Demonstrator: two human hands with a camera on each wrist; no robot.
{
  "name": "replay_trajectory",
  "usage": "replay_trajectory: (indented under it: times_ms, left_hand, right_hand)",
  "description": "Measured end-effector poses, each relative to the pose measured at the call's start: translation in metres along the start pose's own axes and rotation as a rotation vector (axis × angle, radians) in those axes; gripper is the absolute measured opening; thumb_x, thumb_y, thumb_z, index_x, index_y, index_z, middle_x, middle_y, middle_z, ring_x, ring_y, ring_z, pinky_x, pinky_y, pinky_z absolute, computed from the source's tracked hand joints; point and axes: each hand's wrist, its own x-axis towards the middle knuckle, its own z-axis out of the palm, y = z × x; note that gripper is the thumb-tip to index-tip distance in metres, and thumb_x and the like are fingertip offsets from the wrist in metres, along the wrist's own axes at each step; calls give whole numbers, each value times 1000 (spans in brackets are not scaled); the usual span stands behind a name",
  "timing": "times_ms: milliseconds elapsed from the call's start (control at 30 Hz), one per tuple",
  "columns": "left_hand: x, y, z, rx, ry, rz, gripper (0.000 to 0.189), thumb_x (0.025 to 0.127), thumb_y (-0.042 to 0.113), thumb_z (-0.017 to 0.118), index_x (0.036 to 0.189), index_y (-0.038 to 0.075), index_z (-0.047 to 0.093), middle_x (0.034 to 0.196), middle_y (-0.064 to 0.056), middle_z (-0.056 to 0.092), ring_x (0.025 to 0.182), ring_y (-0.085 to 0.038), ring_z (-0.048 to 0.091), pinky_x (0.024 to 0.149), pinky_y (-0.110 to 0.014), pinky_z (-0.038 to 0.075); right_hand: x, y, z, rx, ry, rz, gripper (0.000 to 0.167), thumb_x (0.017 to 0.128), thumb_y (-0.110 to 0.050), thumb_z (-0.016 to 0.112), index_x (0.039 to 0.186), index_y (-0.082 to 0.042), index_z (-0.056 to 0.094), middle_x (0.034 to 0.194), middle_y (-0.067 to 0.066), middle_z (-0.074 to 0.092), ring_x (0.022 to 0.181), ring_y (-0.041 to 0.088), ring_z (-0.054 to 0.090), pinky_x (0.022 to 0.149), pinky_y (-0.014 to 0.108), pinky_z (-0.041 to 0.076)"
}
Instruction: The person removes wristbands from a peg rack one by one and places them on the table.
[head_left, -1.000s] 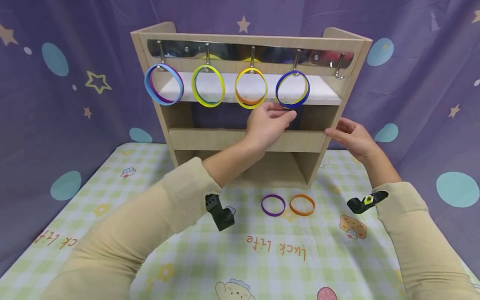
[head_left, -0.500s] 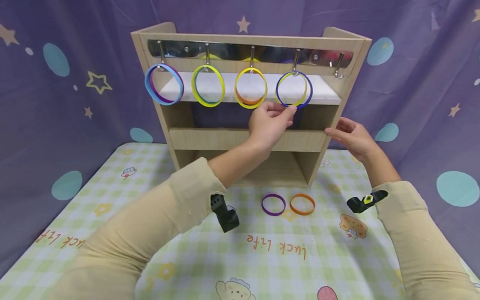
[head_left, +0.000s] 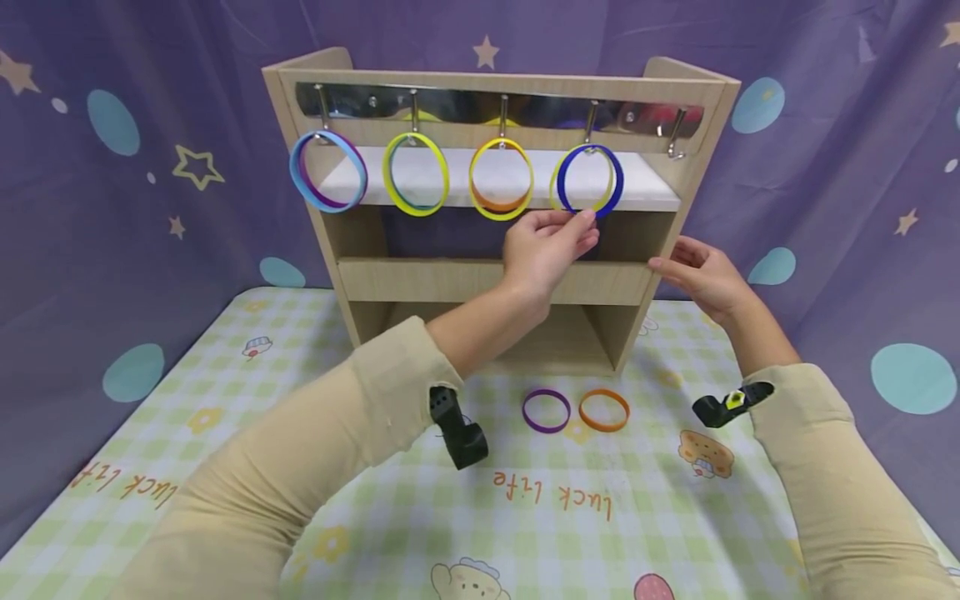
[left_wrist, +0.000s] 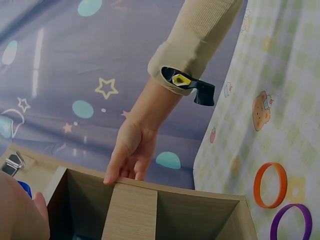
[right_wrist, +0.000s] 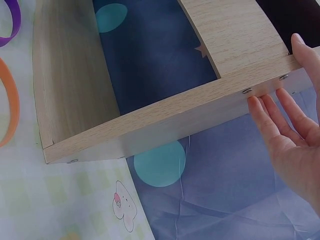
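My left hand [head_left: 546, 254] pinches the lower rim of a blue silicone wristband [head_left: 617, 187] between thumb and fingers. This band is at the fourth hook, in front of a yellow wristband [head_left: 553, 190]. My right hand [head_left: 708, 279] holds the side panel of the wooden shelf [head_left: 495, 282]; in the right wrist view its thumb is at the front edge and its fingertips touch the outer face. Other hooks carry a light blue band [head_left: 298, 179] with a purple one, a yellow-green band [head_left: 387, 175] with a teal one, and a yellow band [head_left: 472, 179] with an orange one.
A purple wristband [head_left: 526, 413] and an orange wristband [head_left: 626, 410] lie on the checked tablecloth [head_left: 375, 533] before the shelf. The rightmost hook [head_left: 677, 137] bears no band. A purple curtain [head_left: 187, 250] surrounds the table's back and sides.
My left hand has shifted slightly right, and the blue wristband has turned and moved right relative to the yellow one behind it. The right hand stays at the side panel.
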Motion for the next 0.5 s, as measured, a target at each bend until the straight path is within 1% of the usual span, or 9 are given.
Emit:
replay_trajectory:
  times_ms: [67, 133, 200, 300, 367, 433, 500]
  left_hand:
    - [0, -1, 0, 10, -2, 12, 15, 86, 4, 69, 93, 0, 56, 108, -27, 69, 72, -15, 66, 80, -27, 62]
    - [-1, -1, 0, 24, -1, 27, 17, 86, 6, 70, 96, -3, 58, 105, -25, 70, 75, -19, 69, 79, -26, 62]
    - [-1, -2, 1, 38, 1, 45, 19, 86, 7, 71, 97, -4, 60, 103, -25, 71, 81, -25, 72, 78, -25, 62]
    - [-2, -3, 1, 51, -1, 75, 19, 84, 7, 73, 96, -4, 61, 103, -25, 71, 87, -27, 73, 77, -22, 62]
    - [-1, -3, 0, 37, -5, 95, 17, 84, 5, 73, 93, -2, 61, 100, -24, 71, 84, -25, 73, 77, -23, 62]
    - [-1, -3, -1, 11, -11, 105, 14, 83, 2, 73, 88, 1, 59, 92, -19, 72, 78, -20, 73, 77, -23, 62]
    - [0, -4, -1, -27, -18, 108, 16, 82, -2, 72, 84, 4, 57, 84, -14, 69, 73, -16, 70, 78, -25, 62]
  right_hand:
    - [1, 0, 0, -4, 0, 1, 61, 90, -10, 66, 142, -2, 36, 104, -16, 63, 97, -3, 61, 82, 9, 54]
    - [1, 0, 0, -6, 1, 0, 61, 90, -10, 66, 142, -2, 36, 104, -16, 63, 97, -2, 61, 82, 9, 54]
    - [1, 0, 0, -4, 2, -3, 61, 90, -10, 66, 142, -2, 36, 103, -16, 64, 96, -2, 61, 82, 9, 54]
    - [0, 0, 0, -4, 5, -4, 60, 90, -10, 66, 141, -2, 37, 103, -16, 64, 96, -2, 61, 82, 10, 54]
    - [0, 0, -1, -3, 4, -3, 59, 90, -10, 66, 140, -2, 38, 103, -16, 64, 96, -2, 61, 82, 10, 54]
    - [0, 0, -1, -7, 2, -1, 58, 90, -10, 66, 140, -3, 39, 103, -16, 64, 96, -2, 61, 83, 10, 54]
    - [0, 1, 0, -9, 2, -3, 57, 90, -11, 66, 139, -4, 39, 103, -16, 64, 96, -2, 61, 83, 10, 53]
